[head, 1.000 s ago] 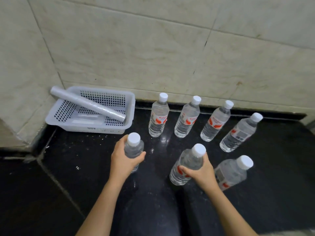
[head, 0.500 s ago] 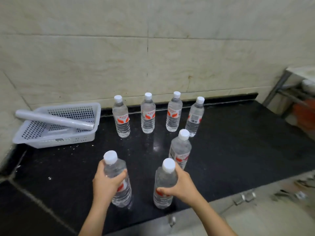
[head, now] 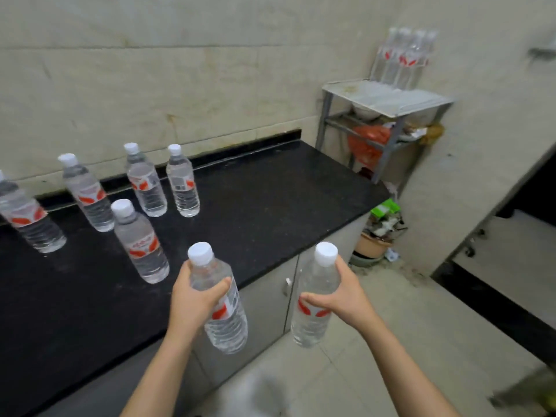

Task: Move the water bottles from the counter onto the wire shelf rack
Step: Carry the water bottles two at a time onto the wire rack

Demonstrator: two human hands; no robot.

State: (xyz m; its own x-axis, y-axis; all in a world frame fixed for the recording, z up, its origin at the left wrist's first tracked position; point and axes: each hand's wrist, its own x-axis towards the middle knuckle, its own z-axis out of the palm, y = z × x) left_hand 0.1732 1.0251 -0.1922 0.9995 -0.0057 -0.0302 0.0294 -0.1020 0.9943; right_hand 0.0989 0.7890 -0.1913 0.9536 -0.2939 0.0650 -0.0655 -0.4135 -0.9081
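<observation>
Two water bottles lifted off counter [head: 270, 191]: left hand [head: 195, 299] wrapped round one [head: 221, 305], right hand [head: 343, 296] round other [head: 314, 299]. Wire shelf rack [head: 388, 100] well apart; one-handed grips may slip in transit.

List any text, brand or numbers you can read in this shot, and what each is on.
None can be read.
Bottle in the left hand: red-and-white label, print too blurred.
Bottle in the right hand: red marks, no legible words.
Counter bottles: red lettering blurred; one shows what may be a barcode, unreadable.
Bottles on the rack: too small.
Green packet on the floor: unreadable.
</observation>
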